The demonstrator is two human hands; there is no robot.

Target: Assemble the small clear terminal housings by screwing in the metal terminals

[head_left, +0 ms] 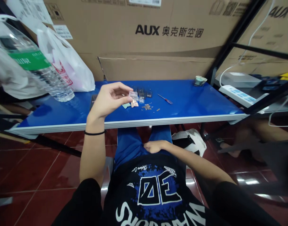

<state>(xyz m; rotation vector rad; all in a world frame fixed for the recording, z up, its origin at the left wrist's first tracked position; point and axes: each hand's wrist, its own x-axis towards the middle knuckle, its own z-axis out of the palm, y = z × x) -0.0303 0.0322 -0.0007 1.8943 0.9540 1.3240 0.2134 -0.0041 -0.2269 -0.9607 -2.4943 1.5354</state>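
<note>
My left hand (108, 100) is raised over the blue table (193, 100), with thumb and fingertips pinching a small clear plastic piece (133, 95). Just below it lie a peach-coloured scrap (134, 104) and a pale green scrap (126, 105). Dark transparent cases (141, 92) stand nearby, beside a small clear block (141, 99). Tiny metal parts (147, 107) are scattered in front, and a red-handled small screwdriver (166, 99) lies to their right. Below the table edge, my right hand (155, 146) rests empty against my lap.
A large water bottle (37, 62) hangs in at the left, before a white plastic bag (66, 62). A small banded bundle (200, 81) sits at the table's back. Cardboard AUX boxes (144, 28) stand behind, with a power strip (238, 95) and black rack at the right.
</note>
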